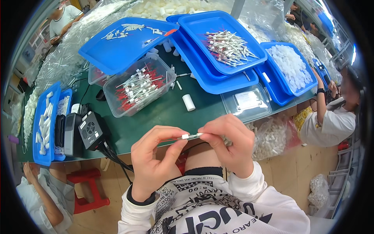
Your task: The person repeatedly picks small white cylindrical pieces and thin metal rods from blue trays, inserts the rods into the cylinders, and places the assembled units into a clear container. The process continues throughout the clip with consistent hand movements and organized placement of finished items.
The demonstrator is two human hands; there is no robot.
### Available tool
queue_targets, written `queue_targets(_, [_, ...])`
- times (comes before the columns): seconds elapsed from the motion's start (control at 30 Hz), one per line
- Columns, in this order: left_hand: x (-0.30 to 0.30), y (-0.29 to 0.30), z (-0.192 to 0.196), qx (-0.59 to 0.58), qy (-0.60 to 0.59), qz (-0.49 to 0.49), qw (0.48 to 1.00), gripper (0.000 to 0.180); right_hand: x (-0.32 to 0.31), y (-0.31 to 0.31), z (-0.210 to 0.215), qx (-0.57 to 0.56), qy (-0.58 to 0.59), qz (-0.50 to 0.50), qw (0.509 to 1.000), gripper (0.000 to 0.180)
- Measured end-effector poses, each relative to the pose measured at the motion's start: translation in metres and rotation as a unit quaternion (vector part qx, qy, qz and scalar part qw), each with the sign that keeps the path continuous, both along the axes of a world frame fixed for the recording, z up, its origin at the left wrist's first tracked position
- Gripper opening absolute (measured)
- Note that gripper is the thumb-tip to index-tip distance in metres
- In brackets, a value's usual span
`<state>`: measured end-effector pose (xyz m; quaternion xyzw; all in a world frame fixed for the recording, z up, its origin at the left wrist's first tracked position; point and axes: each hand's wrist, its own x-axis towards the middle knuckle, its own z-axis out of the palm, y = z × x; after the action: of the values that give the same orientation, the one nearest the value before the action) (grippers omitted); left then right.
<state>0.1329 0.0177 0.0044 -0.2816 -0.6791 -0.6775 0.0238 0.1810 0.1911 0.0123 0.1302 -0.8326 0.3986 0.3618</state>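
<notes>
In front of my chest, at the near edge of the table, both hands meet over a thin stick-like part with a small white sleeve on it. My left hand pinches it between thumb and fingers, with the thin shaft running back under the fingers. The fingertips of my right hand close on its white right end. Beyond my hands, a white cylinder lies on the green table. A clear plastic box holds many similar white-sleeved sticks with red ends.
Blue trays of white parts stand across the back, one heaped with white-and-red sticks, another with white pieces. A clear lid lies right. A black device with cables stands left. Other people sit on both sides.
</notes>
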Motion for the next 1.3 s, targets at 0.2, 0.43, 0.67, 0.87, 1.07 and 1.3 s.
queue_targets(0.2, [0.0, -0.004, 0.007, -0.034, 0.035, -0.002, 0.999, 0.014, 0.002, -0.005, 0.0, -0.015, -0.006, 0.024, 1.0, 0.012])
queue_targets(0.43, [0.0, -0.005, 0.012, -0.076, 0.068, -0.021, 0.995, 0.016, 0.003, 0.0, -0.003, 0.021, 0.026, 0.038, 0.999, 0.013])
queue_targets(0.67, [-0.004, -0.006, 0.008, -0.102, 0.083, -0.015, 0.991, 0.015, 0.008, 0.006, -0.004, -0.024, -0.072, 0.091, 0.993, 0.036])
queue_targets(0.87, [-0.009, -0.001, 0.016, -0.114, 0.065, -0.02, 0.991, 0.012, 0.003, 0.022, 0.006, -0.012, -0.145, 0.122, 0.982, 0.017])
queue_targets(1.07, [-0.025, -0.004, 0.017, -0.099, 0.026, -0.003, 0.995, 0.014, -0.026, 0.012, 0.019, -0.046, -0.159, 0.145, 0.975, 0.008])
queue_targets(1.3, [-0.027, -0.021, 0.047, -0.211, 0.035, 0.024, 0.977, 0.055, -0.09, 0.047, 0.058, -0.036, -0.227, 0.123, 0.965, 0.012])
